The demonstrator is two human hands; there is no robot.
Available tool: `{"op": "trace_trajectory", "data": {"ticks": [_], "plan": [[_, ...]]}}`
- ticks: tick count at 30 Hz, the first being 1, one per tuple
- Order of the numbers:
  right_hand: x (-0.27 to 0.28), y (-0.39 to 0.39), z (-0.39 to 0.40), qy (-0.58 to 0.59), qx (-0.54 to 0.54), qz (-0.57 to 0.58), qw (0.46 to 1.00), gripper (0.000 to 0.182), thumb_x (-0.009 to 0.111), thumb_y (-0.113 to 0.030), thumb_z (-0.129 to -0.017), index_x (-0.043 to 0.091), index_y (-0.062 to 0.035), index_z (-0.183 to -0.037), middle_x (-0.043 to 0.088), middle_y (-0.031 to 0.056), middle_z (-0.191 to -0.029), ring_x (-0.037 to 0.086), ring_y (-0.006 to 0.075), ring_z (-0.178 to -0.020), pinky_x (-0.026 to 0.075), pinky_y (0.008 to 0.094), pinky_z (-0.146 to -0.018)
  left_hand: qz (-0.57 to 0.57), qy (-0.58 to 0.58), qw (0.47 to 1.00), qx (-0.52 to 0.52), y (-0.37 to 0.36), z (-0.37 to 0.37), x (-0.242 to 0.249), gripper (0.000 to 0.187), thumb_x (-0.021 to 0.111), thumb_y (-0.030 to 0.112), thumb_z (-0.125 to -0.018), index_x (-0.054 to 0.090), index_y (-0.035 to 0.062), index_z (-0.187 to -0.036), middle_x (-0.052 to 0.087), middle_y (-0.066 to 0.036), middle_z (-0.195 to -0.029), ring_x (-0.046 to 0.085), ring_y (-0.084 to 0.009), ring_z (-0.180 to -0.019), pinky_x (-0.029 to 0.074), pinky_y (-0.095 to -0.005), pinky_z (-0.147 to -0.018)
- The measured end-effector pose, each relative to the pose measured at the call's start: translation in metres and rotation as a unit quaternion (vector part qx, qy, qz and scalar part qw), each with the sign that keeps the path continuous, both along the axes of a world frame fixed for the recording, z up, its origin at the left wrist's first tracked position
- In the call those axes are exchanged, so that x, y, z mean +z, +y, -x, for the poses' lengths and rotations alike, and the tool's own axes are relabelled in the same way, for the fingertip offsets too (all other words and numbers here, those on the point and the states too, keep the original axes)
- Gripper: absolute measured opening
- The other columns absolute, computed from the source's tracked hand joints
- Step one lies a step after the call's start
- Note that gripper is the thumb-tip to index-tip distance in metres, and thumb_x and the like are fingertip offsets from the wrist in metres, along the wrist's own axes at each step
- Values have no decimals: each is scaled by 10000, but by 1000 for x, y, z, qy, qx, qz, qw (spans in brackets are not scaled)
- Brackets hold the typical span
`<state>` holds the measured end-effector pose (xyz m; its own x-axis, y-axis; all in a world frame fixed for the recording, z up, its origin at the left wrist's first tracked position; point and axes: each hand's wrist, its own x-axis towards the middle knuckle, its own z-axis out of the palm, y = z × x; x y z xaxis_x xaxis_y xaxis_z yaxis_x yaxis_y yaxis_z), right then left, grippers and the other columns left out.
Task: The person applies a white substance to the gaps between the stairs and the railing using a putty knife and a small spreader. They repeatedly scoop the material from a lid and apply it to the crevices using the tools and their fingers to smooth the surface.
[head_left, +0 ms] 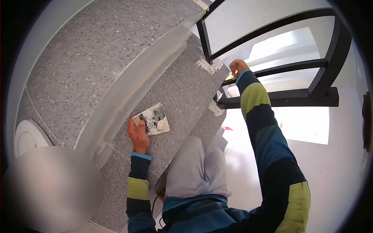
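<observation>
My left hand (138, 136) is closed round the edge of a flat square plate (158, 121) smeared with white and dark paste, held above the speckled grey surface. Farther up and to the right, my right hand (237, 67) reaches to the black metal railing (272, 72), fingers curled beside its lower end. A small yellowish item (229, 77) shows just under those fingers; what exactly they hold is hidden. White paste (210, 66) is smeared on the grey slab's edge near the railing's foot.
A pale strip (132, 85) runs along the speckled grey surface (93, 50). At the lower left is a round white lid-like object (31, 138). Below the railing lies a bright floor with a small red piece (228, 128). A dark cable (154, 204) hangs beside my legs.
</observation>
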<state>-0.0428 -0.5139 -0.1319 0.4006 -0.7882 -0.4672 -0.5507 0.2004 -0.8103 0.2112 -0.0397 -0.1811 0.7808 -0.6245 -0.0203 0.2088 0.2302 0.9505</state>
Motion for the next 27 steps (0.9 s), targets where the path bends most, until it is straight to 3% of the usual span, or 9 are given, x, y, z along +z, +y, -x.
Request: {"op": "trace_trajectory", "data": {"ticks": [1, 4, 7, 9, 12, 14, 19, 24, 27], "plan": [[28, 50, -34, -13, -38, 61, 997, 174, 508, -116, -643, 496, -10, -506, 448, 118, -483, 449, 234, -392, 360, 348, -394, -6, 0, 1000, -4, 1, 0, -1, 196, 466, 162, -868, 507, -17, -940, 532, -20, -819, 470, -94, -756, 391, -242, -685], [9, 39, -25, -83, -29, 17, 996, 181, 509, -108, -644, 486, 3, -503, 447, 123, -481, 453, 241, -392, 362, 348, -393, -19, -7, 1000, -16, 3, -2, -1, 203, 473, 166, -868, 509, -18, -946, 543, -27, -828, 477, -97, -759, 398, -247, -689], [13, 42, -25, -79, -11, 20, 997, 160, 510, -105, -653, 506, 5, -538, 446, 120, -487, 449, 242, -405, 371, 351, -398, -17, 4, 1000, -2, 0, -1, 6, 227, 501, 222, -854, 494, 1, -907, 490, 12, -779, 435, -70, -708, 358, -206, -640], [16, 46, -25, -86, -13, 12, 996, 156, 511, -106, -657, 511, 8, -551, 451, 121, -497, 450, 241, -415, 375, 352, -401, -11, 0, 1000, -6, 1, -1, 3, 216, 486, 195, -861, 500, -9, -929, 517, -10, -804, 457, -86, -733, 378, -228, -666], [13, 48, -24, -111, -26, 29, 993, 133, 516, -107, -665, 526, 1, -588, 472, 126, -531, 458, 244, -448, 379, 361, -408, -4, 2, 1000, -7, 1, 0, 2, 205, 467, 165, -867, 505, -19, -947, 541, -31, -825, 476, -103, -754, 397, -248, -688], [12, 47, -20, -49, 33, 103, 993, 124, 520, -123, -674, 538, -20, -607, 482, 124, -549, 464, 248, -470, 379, 382, -413, -3, 7, 1000, -5, 1, -1, 1, 201, 464, 163, -866, 504, -19, -943, 538, -30, -820, 474, -103, -750, 395, -246, -684], [17, 44, -20, -45, -3, 19, 999, 169, 542, -198, -670, 533, -39, -611, 468, 111, -527, 460, 249, -468, 371, 375, -443, -1, 11, 1000, -10, 1, -1, 0, 256, 485, 235, -865, 500, -12, -932, 530, -20, -825, 471, -91, -741, 389, -236, -678], [28, 62, -30, -121, -32, 52, 991, 169, 544, -192, -664, 524, -36, -603, 474, 133, -510, 449, 263, -442, 364, 386, -453, -7, 12, 1000, -9, 1, 0, 4, 271, 490, 250, -862, 501, -11, -934, 528, -18, -826, 468, -91, -744, 388, -241, -687], [30, 62, -34, -12, -59, 30, 998, 188, 523, -227, -676, 498, -66, -583, 497, 113, -542, 418, 201, -462, 338, 302, -445, -5, 5, 1000, 0, 1, -2, 2, 238, 480, 217, -861, 510, -10, -924, 540, -30, -816, 475, -102, -737, 396, -248, -678]]}}
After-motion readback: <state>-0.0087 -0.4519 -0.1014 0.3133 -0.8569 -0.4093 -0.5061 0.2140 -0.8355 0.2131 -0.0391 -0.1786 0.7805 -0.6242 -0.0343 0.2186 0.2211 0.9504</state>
